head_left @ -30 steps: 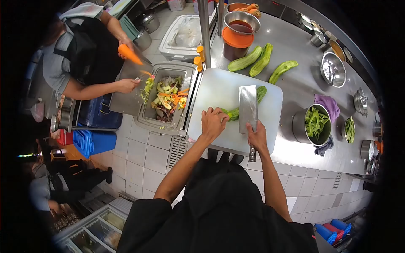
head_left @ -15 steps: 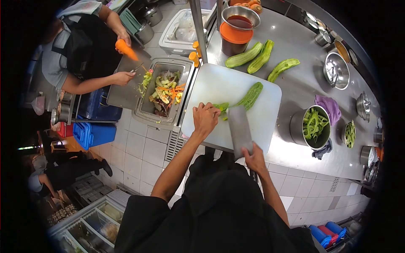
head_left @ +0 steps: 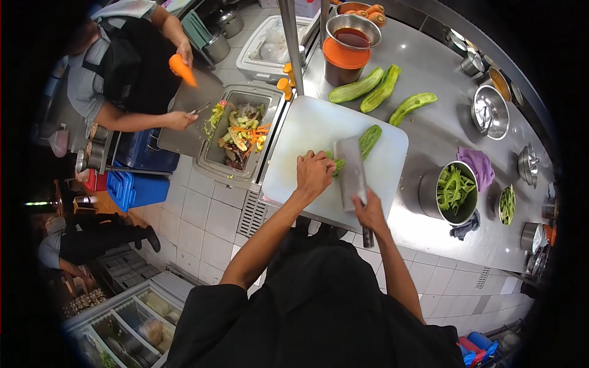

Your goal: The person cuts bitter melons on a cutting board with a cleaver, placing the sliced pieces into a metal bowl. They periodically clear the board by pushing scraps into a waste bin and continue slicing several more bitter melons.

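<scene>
Long green, rough-surfaced vegetable [head_left: 370, 140] lies on a white rectangular cutting board [head_left: 300, 138]. Long axis diagonal: one end points far-right, rounded; the other runs near-left, under the fingers. A broad rectangular steel cleaver [head_left: 352, 178] crosses its middle, so that stretch is hidden.

Left hand [head_left: 315, 173]: at the near-left end of the vegetable, fingers bent, tips against it; cannot tell whether they pinch or only press. Right hand [head_left: 370, 211]: closed round the dark handle, the vegetable lying far of this grip, beyond the blade. Blade slightly blurred, handle pointing near-right.

Appearance: mid-green, mottled with darker green. Far of the board, on the brushed-metal worktop [head_left: 408, 61], three paler green elongated vegetables [head_left: 380, 89]. To the right, a round metal pot [head_left: 429, 196] containing green strips [head_left: 455, 189].
</scene>
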Action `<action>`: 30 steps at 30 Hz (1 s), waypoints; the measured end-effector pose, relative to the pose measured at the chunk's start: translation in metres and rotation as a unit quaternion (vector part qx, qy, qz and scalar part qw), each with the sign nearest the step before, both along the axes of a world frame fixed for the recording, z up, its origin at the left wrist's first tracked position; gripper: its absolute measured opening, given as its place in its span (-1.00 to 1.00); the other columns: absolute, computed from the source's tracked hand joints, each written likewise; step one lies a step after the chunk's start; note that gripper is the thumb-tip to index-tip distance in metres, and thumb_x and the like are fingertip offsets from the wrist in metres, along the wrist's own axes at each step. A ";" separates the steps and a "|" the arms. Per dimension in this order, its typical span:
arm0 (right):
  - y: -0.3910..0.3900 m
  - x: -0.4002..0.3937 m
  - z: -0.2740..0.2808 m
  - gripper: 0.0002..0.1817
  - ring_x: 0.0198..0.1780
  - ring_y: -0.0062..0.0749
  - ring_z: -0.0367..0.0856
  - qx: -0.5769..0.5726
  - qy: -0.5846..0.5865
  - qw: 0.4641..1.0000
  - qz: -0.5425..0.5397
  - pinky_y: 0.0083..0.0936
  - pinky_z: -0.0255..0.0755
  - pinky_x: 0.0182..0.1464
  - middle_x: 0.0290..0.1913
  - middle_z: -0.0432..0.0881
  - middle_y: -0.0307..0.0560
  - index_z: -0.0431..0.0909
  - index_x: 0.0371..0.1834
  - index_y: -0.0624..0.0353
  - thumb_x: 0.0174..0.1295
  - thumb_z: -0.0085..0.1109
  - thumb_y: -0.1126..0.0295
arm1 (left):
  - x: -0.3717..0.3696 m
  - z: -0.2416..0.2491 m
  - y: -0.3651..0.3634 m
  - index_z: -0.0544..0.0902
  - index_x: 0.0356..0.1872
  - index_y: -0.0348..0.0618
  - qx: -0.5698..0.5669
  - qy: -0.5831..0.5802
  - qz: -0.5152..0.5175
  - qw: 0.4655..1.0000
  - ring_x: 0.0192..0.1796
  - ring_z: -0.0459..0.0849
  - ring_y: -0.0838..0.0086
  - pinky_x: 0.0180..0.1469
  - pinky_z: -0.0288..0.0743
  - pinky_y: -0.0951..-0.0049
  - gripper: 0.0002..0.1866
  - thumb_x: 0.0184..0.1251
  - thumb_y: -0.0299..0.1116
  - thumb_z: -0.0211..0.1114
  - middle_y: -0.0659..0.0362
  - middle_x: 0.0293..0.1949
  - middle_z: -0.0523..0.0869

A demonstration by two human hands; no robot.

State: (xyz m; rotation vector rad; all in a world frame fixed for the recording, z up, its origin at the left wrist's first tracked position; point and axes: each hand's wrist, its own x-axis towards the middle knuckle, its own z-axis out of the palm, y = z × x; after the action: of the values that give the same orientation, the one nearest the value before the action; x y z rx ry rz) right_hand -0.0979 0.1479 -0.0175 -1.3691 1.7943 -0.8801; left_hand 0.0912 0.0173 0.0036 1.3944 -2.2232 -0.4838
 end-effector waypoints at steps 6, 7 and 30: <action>0.055 -0.017 0.038 -0.55 0.11 -0.06 0.75 0.141 -0.028 0.988 0.048 -0.19 0.54 0.26 0.03 0.78 0.22 0.56 0.28 0.34 0.41 0.33 0.33 | 0.009 0.000 -0.007 0.81 -0.43 0.10 -0.003 -0.010 0.013 1.000 -0.13 0.62 0.24 -0.06 0.29 0.11 -0.96 0.20 -0.31 0.46 0.32 -0.27 0.74; 0.058 -0.022 0.040 -0.54 0.12 -0.07 0.75 0.125 -0.027 0.991 0.032 -0.21 0.54 0.26 0.03 0.78 0.21 0.56 0.28 0.35 0.40 0.34 0.34 | 0.010 0.000 -0.007 0.81 -0.43 0.10 -0.002 -0.021 0.009 1.000 -0.13 0.62 0.24 -0.07 0.29 0.11 -0.96 0.21 -0.31 0.46 0.33 -0.28 0.74; 0.089 -0.064 0.054 -0.60 -0.31 -0.37 0.67 0.125 -0.104 0.985 -0.055 -0.39 0.56 -0.18 -0.21 0.75 -0.01 0.55 0.23 0.35 0.46 0.32 0.34 | -0.045 0.005 -0.020 0.82 -0.10 0.11 -0.020 -0.016 -0.025 0.999 0.08 0.56 0.25 0.11 0.31 0.10 -0.75 0.24 -0.13 0.53 0.29 -0.03 0.73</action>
State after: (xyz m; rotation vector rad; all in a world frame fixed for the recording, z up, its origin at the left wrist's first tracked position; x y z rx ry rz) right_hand -0.1617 0.2364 0.0366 -0.9899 1.7633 -0.7923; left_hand 0.0463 -0.0026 0.0082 1.3383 -2.2847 -0.4338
